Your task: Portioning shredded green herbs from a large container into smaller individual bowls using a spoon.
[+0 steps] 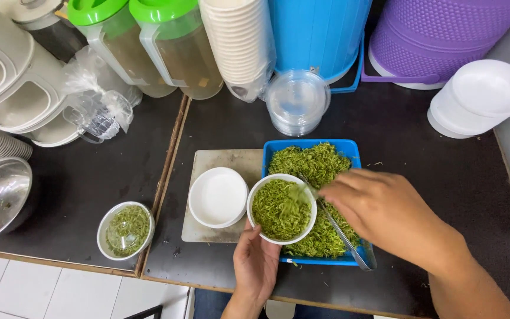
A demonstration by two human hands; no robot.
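Observation:
My left hand [256, 263] holds a white bowl [256, 190] full of green noodles from below, over the near left corner of a blue tray [349, 149]. The tray is heaped with the same green noodles [311, 160]. My right hand [385, 212] grips metal tongs [346, 236], whose tips are blurred above the bowl with noodles in them. An empty white bowl [218, 197] sits just left of the filled one on a grey board [225, 158].
A lidded white bowl of green noodles [126, 230] stands at the left. Behind are clear lids [297, 100], stacked white cups [240, 41], two green-lidded jugs [149, 41], a blue bucket [317, 29], a purple basket [438, 35] and stacked white bowls [479, 97].

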